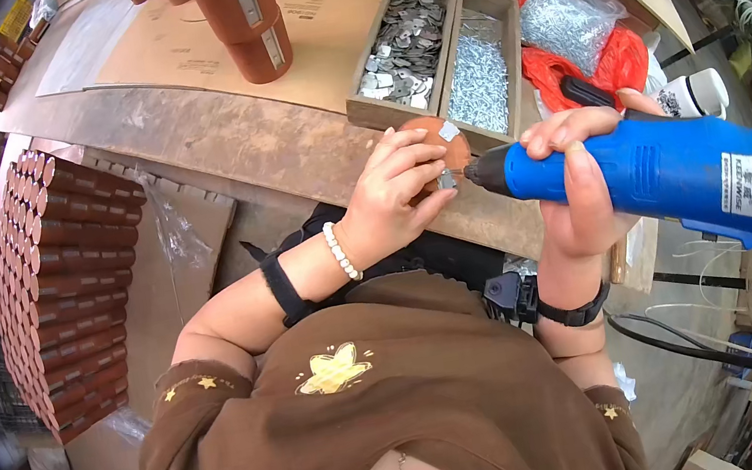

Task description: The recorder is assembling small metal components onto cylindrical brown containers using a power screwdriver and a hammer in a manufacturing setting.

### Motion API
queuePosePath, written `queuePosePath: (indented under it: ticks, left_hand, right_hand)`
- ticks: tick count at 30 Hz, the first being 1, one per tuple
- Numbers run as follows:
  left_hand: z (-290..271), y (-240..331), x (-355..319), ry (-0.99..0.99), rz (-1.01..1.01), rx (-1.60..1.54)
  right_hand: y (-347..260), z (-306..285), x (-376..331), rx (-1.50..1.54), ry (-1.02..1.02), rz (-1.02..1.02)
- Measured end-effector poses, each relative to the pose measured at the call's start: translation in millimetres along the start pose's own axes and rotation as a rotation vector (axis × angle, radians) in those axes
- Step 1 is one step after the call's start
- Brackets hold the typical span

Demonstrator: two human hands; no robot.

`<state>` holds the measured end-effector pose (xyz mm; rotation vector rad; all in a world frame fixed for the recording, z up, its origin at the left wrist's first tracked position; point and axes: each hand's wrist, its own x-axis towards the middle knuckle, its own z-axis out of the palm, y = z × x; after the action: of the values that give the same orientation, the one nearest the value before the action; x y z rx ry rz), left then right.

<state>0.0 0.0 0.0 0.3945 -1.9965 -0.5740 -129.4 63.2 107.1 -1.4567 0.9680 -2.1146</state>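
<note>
My left hand (393, 188) is closed round a reddish-brown round piece (459, 151) at the table's near edge, its fingers bent over the face. One small metal plate (449, 131) lies on that face, and a second metal plate (446, 181) sits by my thumb and fingertips. In my right hand (574, 169) is a blue power screwdriver (647, 172), gripped round its body and pointing left. Its dark nose meets the round piece between the two plates, close to my left fingertips. Whether a screw is at the tip is too small to tell.
Beyond my hands, a wooden box holds flat metal plates (409, 38) and screws (476, 71). Right of it lies a bag of screws (570, 19) on red plastic, near a white cup (703, 93). Brown cylinders (248, 19) stand behind; more are stacked (79, 282) at left. A black cable (709, 349) hangs right.
</note>
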Motion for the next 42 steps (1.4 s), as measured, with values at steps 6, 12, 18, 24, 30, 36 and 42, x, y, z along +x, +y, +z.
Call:
queuePosePath:
  ticks: [6, 12, 18, 24, 30, 36, 42]
  left_hand:
    - [3, -1, 0, 0.02, 0.004, -0.038]
    - [5, -4, -2, 0.03, 0.015, -0.037]
    - [4, -3, -2, 0.049, 0.016, -0.037]
    - [4, -3, -1, 0.041, 0.026, -0.025]
    - [4, -2, 0, 0.054, 0.02, -0.012]
    - [4, -4, -1, 0.051, 0.035, -0.018]
    - [4, -6, -2, 0.042, 0.038, -0.045]
  right_hand:
    - [4, 4, 11, -0.198, -0.086, -0.001]
    - [6, 10, 17, -0.226, -0.11, 0.019]
    - [11, 8, 20, -0.323, -0.187, -0.038]
    - [14, 9, 23, -0.264, -0.154, 0.01]
    - [11, 16, 26, -0.212, -0.104, 0.103]
    - [15, 16, 25, -0.245, -0.142, 0.073]
    - [15, 19, 23, -0.255, -0.162, 0.091]
